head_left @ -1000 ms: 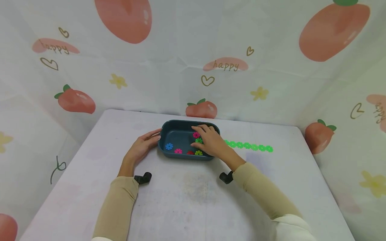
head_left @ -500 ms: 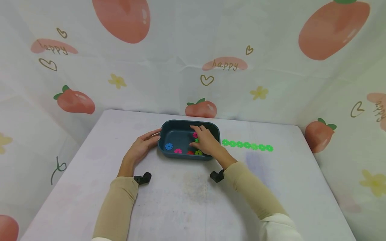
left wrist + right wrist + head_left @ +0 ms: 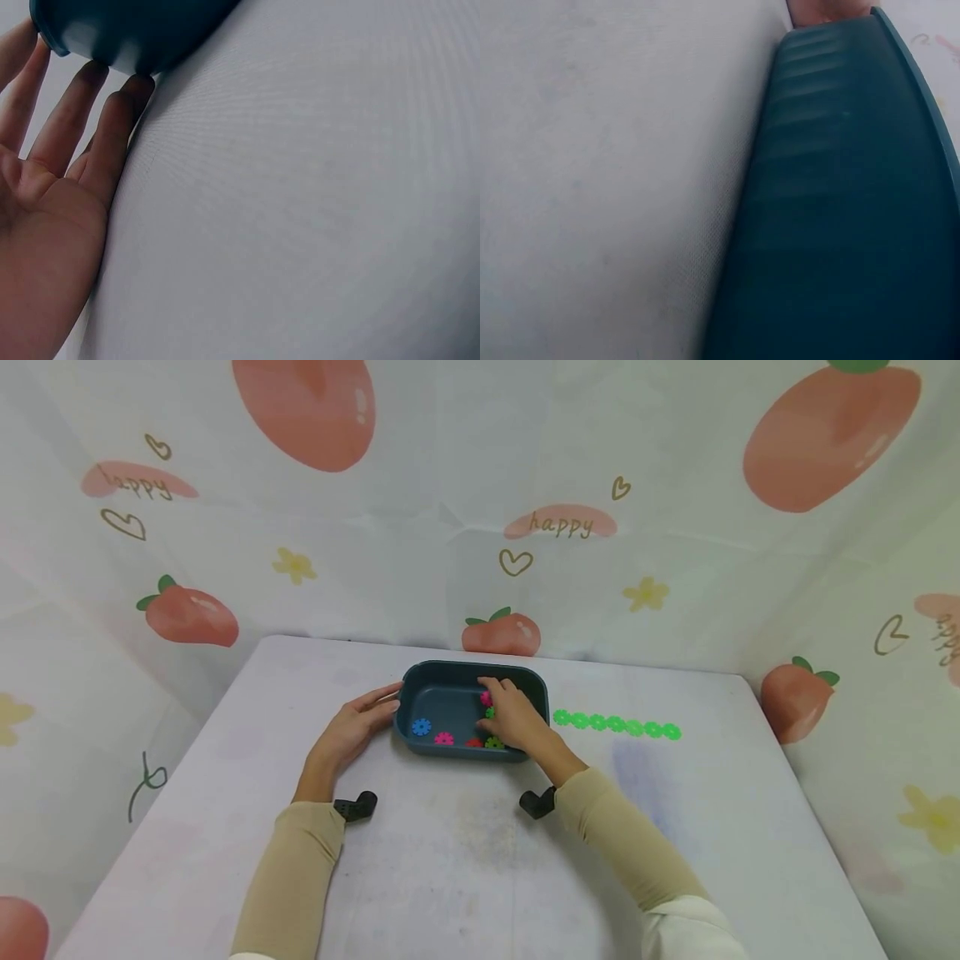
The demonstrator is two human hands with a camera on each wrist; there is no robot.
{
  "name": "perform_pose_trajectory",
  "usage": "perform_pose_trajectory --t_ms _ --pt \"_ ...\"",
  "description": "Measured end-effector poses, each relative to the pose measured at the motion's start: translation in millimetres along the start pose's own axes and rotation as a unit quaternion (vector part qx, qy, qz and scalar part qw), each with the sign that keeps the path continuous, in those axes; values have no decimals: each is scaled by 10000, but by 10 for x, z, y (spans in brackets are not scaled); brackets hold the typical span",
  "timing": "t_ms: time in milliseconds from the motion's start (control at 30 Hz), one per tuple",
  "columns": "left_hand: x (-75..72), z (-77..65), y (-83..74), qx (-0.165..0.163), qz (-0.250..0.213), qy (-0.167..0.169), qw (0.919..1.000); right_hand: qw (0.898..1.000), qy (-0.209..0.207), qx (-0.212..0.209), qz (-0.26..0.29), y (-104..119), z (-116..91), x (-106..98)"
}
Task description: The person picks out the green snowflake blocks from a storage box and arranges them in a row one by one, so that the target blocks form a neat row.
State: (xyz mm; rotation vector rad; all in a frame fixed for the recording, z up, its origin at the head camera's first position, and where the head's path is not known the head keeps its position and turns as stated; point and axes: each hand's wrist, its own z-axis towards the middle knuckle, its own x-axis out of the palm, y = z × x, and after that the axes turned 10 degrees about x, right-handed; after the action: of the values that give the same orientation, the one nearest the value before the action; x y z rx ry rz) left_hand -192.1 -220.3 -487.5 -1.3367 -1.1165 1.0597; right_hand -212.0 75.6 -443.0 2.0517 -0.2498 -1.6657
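In the head view a dark teal plastic basin (image 3: 448, 750) holds several small notched flower-shaped discs. Among them are a blue disc (image 3: 421, 727), a pink disc (image 3: 443, 738), a red disc (image 3: 474, 743) and a yellow-green disc (image 3: 494, 743). My left hand (image 3: 348, 731) rests its extended fingertips on the basin's left end, also seen close up in the left wrist view. Inside the right half, my right hand (image 3: 517, 720) reaches down with thumb and forefinger apart, around a second pink disc (image 3: 487, 699) and a green disc (image 3: 491, 712), both partly covered by it.
A joined row of bright green discs (image 3: 616, 724) lies on the white-covered table (image 3: 450, 877), right of the basin. Behind the table hangs a fruit-printed cloth (image 3: 420, 552). The right wrist view is largely the basin's outer wall (image 3: 840, 225).
My right hand and forearm have shifted a little left within the basin, uncovering the near end of the green row. My left hand and the basin stay put.
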Motion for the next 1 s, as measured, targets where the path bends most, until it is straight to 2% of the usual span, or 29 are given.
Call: perform_pose_trajectory --t_ms 233,433,600,1000 --pt "-9 -6 -21 -4 53 0 10000 9990 408 9 187 41 9 14" --pt "-1 -2 -7 -2 0 9 10000 9980 584 -217 -33 75 13 15" --pt "2 -8 -7 7 55 14 10000 9972 725 -169 -46 58 35 25" --pt "4 -2 -6 -41 67 2 10000 9973 383 -535 315 8 23 -26"
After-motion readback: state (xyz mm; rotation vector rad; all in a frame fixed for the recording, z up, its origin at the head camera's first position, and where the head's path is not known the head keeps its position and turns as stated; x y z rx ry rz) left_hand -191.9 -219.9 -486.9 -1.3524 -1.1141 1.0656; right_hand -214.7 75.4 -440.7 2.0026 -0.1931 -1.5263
